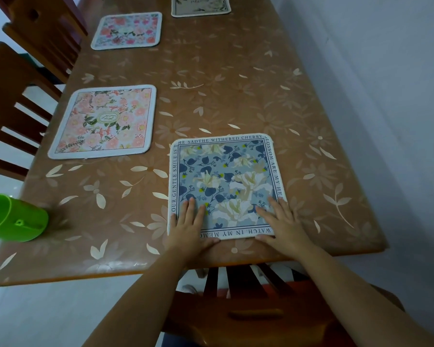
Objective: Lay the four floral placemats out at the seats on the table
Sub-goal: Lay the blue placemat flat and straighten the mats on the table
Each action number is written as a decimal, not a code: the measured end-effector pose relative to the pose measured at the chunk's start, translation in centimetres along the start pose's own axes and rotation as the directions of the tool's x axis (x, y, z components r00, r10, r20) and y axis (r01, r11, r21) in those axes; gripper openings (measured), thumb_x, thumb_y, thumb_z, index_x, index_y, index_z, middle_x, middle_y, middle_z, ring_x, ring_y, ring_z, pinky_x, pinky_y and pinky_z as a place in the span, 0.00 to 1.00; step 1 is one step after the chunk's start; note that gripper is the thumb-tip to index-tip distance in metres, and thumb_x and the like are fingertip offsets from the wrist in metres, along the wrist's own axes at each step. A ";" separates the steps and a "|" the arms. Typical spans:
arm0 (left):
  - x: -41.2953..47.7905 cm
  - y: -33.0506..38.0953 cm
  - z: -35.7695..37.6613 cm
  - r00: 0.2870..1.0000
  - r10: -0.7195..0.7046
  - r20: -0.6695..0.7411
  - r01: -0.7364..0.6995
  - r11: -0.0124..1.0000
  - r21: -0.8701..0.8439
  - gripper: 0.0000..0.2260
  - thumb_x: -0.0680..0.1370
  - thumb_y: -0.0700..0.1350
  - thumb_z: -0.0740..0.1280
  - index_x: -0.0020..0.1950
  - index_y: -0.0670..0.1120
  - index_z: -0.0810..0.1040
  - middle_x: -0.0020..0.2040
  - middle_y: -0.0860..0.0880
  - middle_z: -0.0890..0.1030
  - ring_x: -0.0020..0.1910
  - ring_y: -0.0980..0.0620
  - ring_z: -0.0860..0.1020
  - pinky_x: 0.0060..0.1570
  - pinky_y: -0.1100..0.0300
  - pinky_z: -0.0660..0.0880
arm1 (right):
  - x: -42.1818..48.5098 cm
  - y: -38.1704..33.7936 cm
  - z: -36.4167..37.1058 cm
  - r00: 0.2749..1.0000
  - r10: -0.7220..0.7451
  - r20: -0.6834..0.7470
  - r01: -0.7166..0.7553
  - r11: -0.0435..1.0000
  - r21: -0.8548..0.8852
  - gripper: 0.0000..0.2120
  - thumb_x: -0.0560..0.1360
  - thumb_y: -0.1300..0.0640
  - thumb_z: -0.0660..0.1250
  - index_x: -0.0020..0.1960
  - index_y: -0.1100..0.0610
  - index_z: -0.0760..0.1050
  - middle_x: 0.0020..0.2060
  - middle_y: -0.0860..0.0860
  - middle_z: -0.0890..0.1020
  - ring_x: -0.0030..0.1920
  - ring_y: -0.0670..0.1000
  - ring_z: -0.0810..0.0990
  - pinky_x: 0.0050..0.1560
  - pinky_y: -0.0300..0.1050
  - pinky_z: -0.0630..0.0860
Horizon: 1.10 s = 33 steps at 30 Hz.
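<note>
Here left hand [189,226] and right hand [283,221] lie flat, fingers straight, on the lower-centre blue placemat [223,181]. Probably squaring it.

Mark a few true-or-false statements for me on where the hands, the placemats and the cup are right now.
1. The left hand and the right hand both lie flat on the blue placemat. True.
2. The green cup stands on the blue placemat. False: it is at the left edge of the table, apart from that mat.
3. The pink placemat lies by the table's left side, with no hand on it. True.
4. The beige placemat is stacked on the pink placemat. False: it lies by itself at the far end, partly cut off by the frame.
</note>
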State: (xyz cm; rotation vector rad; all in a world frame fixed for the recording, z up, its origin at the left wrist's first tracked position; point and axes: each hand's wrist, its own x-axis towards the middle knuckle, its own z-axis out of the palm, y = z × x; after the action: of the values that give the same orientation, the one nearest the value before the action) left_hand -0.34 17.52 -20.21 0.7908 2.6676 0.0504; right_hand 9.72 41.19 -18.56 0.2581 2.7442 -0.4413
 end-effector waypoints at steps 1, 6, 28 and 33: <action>0.0 0.3 0.3 1.000 -0.011 -0.001 0.011 1.000 0.014 0.43 0.70 0.71 0.53 0.74 0.48 0.39 0.75 0.44 0.37 0.72 0.45 0.35 0.70 0.44 0.42 | 0.3 -0.4 0.7 1.000 0.006 0.010 -0.006 0.999 -0.032 0.37 0.73 0.35 0.56 0.73 0.44 0.41 0.74 0.51 0.37 0.72 0.56 0.32 0.70 0.62 0.38; 0.1 1.8 1.2 0.997 -0.072 -0.020 0.074 0.994 0.081 0.45 0.64 0.74 0.34 0.69 0.44 0.29 0.69 0.39 0.28 0.66 0.38 0.26 0.68 0.39 0.41 | 1.0 -1.5 2.6 0.999 0.023 -0.029 -0.027 0.989 -0.148 0.38 0.64 0.26 0.31 0.67 0.44 0.25 0.69 0.55 0.26 0.65 0.60 0.21 0.66 0.65 0.32; 10.9 0.4 -1.9 0.973 0.030 -0.230 -0.047 0.996 -0.071 0.28 0.75 0.62 0.45 0.74 0.56 0.49 0.76 0.50 0.47 0.73 0.47 0.39 0.67 0.37 0.40 | 14.6 -1.2 -2.7 0.946 -0.292 -0.140 0.248 0.931 -0.267 0.37 0.67 0.26 0.43 0.71 0.40 0.42 0.75 0.53 0.46 0.73 0.60 0.41 0.65 0.73 0.45; 14.3 0.0 -3.2 0.974 0.043 -0.222 -0.053 0.998 -0.037 0.29 0.74 0.62 0.42 0.74 0.55 0.47 0.76 0.48 0.46 0.73 0.45 0.39 0.67 0.37 0.40 | 17.9 -1.1 -3.6 0.940 -0.294 -0.173 0.242 0.932 -0.271 0.36 0.68 0.26 0.43 0.72 0.40 0.42 0.75 0.52 0.45 0.74 0.58 0.41 0.65 0.73 0.45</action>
State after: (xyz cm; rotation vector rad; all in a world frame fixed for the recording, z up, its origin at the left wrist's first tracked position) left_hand -12.62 25.40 -21.86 0.8827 2.8443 0.2193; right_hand -8.13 43.60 -21.57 -0.1482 3.0196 -0.1401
